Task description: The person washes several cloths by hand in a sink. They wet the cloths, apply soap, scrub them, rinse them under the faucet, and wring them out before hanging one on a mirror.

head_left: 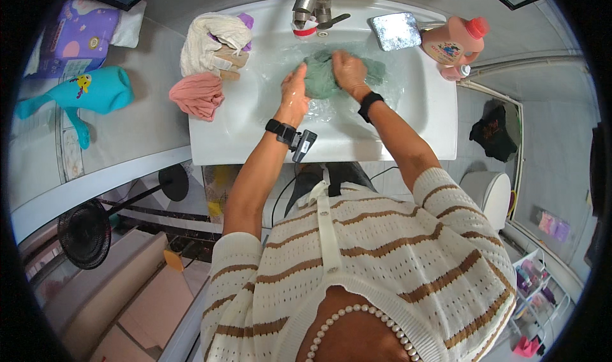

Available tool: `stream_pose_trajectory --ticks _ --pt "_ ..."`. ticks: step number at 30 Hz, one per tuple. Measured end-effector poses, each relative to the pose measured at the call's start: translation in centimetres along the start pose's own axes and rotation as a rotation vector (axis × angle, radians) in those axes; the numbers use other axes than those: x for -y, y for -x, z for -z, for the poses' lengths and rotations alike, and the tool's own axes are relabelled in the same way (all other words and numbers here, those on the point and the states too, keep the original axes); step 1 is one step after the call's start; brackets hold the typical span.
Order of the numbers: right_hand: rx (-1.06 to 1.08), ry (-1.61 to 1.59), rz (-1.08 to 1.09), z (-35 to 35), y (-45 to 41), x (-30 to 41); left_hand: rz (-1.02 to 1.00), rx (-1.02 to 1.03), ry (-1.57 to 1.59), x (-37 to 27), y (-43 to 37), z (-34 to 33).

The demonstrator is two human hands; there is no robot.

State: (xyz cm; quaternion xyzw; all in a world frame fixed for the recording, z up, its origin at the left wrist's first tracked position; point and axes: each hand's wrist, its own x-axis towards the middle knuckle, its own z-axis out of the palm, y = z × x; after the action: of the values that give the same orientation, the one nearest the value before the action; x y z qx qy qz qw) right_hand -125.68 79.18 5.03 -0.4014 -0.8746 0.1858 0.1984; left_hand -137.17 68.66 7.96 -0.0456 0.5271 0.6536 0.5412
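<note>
A wet green cloth lies bunched in the water of a white washbasin. My right hand is curled on the cloth, gripping part of it. At the cloth's left edge is my left hand, palm turned towards it and fingers fairly straight; it does not grip the fabric. Water partly blurs the far end of the cloth. Above the basin stands a metal faucet. On the basin's left rim are a folded pink cloth and a pile of cream cloth with beige and purple pieces.
At the basin's right rim stand a pink detergent bottle, a small pink bottle and a silvery rectangular object. A turquoise watering can and a purple tissue pack lie on the left counter. Below that counter is a black fan.
</note>
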Motion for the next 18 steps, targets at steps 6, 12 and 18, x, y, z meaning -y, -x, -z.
stream_pose_trajectory --ticks 6,12,18 --pt "-0.134 -0.241 -0.242 5.9 3.3 -2.5 0.186 -0.051 -0.241 0.3 1.5 2.4" --pt "0.271 -0.312 -0.378 6.7 4.2 -5.9 0.459 -0.038 -0.469 0.8 0.5 3.2" --pt "0.368 0.202 -0.206 2.4 3.3 -7.0 0.537 -0.066 -0.380 1.4 -1.8 2.7"
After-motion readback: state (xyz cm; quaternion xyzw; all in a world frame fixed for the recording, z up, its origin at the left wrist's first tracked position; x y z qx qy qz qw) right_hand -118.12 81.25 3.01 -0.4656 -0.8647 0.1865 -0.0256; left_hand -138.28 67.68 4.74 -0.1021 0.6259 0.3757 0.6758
